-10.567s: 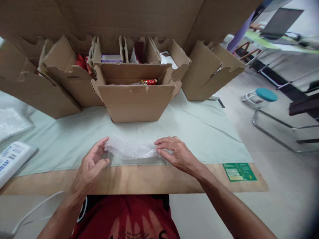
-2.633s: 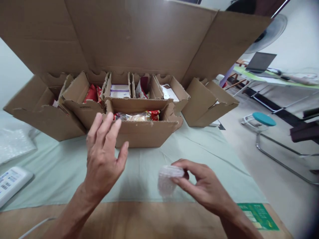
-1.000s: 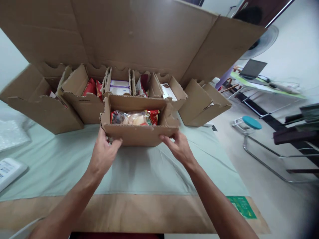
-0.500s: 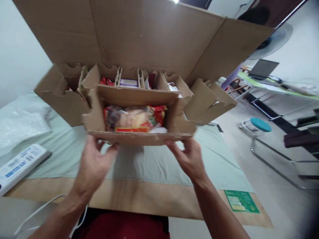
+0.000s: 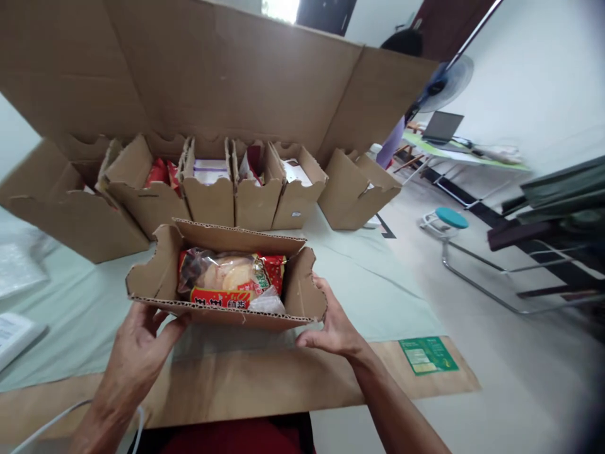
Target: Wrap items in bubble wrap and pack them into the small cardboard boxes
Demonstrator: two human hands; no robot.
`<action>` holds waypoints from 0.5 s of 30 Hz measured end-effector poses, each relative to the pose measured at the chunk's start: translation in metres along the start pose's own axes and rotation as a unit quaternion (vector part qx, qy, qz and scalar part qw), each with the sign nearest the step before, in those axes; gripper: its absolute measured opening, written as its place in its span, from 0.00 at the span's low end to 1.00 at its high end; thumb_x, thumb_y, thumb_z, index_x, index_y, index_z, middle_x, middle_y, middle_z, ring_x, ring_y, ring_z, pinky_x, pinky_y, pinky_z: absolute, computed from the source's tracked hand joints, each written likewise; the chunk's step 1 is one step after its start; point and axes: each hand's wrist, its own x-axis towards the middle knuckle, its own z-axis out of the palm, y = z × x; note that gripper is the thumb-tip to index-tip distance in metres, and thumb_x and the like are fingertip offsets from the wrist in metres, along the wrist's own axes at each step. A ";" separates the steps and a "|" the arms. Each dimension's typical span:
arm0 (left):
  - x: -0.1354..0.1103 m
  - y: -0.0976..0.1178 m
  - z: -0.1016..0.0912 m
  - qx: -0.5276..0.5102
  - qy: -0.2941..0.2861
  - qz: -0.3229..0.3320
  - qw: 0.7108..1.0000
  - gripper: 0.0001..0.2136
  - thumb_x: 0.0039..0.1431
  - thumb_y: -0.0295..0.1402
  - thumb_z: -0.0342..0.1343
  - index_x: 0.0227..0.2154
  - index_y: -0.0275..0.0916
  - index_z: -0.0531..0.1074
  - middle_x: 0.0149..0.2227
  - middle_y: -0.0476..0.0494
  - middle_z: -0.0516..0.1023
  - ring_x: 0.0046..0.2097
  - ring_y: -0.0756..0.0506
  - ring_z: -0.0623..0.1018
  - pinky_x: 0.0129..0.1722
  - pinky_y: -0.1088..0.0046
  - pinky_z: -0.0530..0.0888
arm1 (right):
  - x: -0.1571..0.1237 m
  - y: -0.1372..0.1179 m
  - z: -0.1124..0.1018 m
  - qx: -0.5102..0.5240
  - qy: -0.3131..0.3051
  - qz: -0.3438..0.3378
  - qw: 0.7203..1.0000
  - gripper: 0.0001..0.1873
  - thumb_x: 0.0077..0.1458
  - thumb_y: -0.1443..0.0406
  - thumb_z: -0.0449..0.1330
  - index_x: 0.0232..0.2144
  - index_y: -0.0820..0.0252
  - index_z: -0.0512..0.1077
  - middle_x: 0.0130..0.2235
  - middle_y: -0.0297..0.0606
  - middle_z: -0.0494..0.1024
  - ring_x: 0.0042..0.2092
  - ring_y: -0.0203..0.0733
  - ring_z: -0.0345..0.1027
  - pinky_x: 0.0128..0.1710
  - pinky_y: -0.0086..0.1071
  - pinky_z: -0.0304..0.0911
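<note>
Between my two hands is an open-topped cardboard box [image 5: 302,287], tilted so its inside faces me. Inside it lies a red and clear snack packet [image 5: 231,277] with round pale crackers, beside a crumpled bit of clear plastic [image 5: 267,302]. My left hand [image 5: 144,343] grips the box's lower left corner, thumb on the near wall and fingers underneath. My right hand [image 5: 333,328] grips the right end, its thumb below the near edge and fingers behind the end wall. Part of both hands' fingers is hidden by the box.
Several cardboard boxes [image 5: 259,205] holding packets stand in a row behind, against a tall cardboard panel [image 5: 236,69]. A green cloth [image 5: 378,284] covers the table. Bubble wrap [image 5: 19,268] and a white box [image 5: 16,337] lie left; a green card [image 5: 428,355] lies right. A teal stool [image 5: 451,217] stands beyond.
The box has come down and toward me, away from the row, and my right hand has shifted to its right end. The view has turned to the right.
</note>
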 end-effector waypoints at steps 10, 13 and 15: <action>-0.002 0.004 0.030 -0.002 -0.023 -0.009 1.000 0.31 0.43 0.46 0.71 0.51 0.44 0.71 0.45 0.42 0.80 0.50 0.36 0.80 0.52 0.57 0.79 | -0.004 0.010 -0.035 0.015 -0.042 -0.010 0.999 0.70 0.33 0.36 0.73 0.73 0.46 0.50 0.73 0.47 0.54 0.72 0.64 0.51 0.65 0.52 0.61; -0.002 0.007 0.047 0.004 -0.051 0.004 0.999 0.31 0.46 0.45 0.69 0.53 0.43 0.71 0.46 0.42 0.80 0.51 0.36 0.80 0.56 0.53 0.77 | -0.020 0.011 -0.042 0.008 -0.013 -0.004 1.000 0.71 0.34 0.38 0.75 0.74 0.47 0.47 0.75 0.46 0.52 0.73 0.64 0.48 0.67 0.55 0.58; -0.004 0.008 0.060 0.001 -0.082 0.015 0.997 0.32 0.47 0.45 0.69 0.55 0.42 0.70 0.48 0.40 0.80 0.53 0.35 0.79 0.57 0.52 0.76 | -0.034 0.015 -0.044 -0.001 0.038 0.018 0.999 0.72 0.33 0.39 0.76 0.74 0.47 0.47 0.74 0.46 0.54 0.72 0.66 0.51 0.67 0.57 0.58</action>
